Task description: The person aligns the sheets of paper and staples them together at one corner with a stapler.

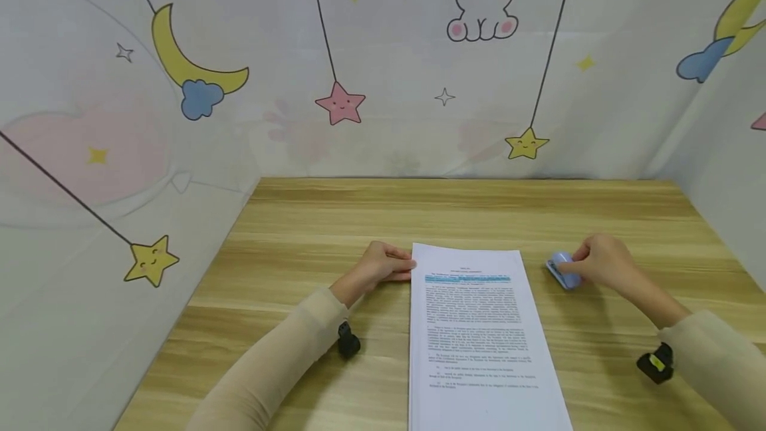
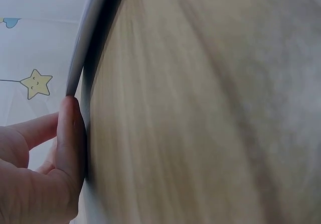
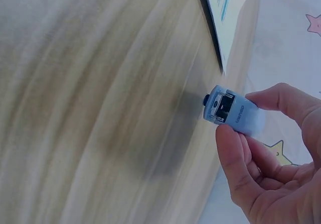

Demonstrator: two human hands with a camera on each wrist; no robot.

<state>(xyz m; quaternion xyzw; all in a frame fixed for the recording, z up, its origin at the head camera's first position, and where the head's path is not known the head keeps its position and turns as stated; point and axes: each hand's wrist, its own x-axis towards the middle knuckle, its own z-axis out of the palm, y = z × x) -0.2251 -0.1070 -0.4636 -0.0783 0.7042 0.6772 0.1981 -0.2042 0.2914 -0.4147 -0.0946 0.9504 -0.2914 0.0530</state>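
A stack of printed paper (image 1: 473, 338) lies on the table, its top sheet carrying a blue-highlighted passage. My left hand (image 1: 383, 263) holds the stack's left edge near the upper corner. In the left wrist view the fingers (image 2: 70, 133) meet that edge, seen side-on; where the thumb tip lies is partly hidden. To the right of the paper, my right hand (image 1: 603, 263) grips a small light-blue stapler-like tool (image 1: 562, 270) between thumb and fingers. Metal parts and a dark slot show on the tool (image 3: 230, 111) in the right wrist view, and it is apart from the paper.
The wood-grain table (image 1: 311, 218) reaches back to a white curtain (image 1: 389, 38) printed with stars, moons and a rabbit. More of this cloth closes off the left and right sides. A black wrist device (image 1: 655, 363) hangs at the right cuff, another (image 1: 348, 341) at the left.
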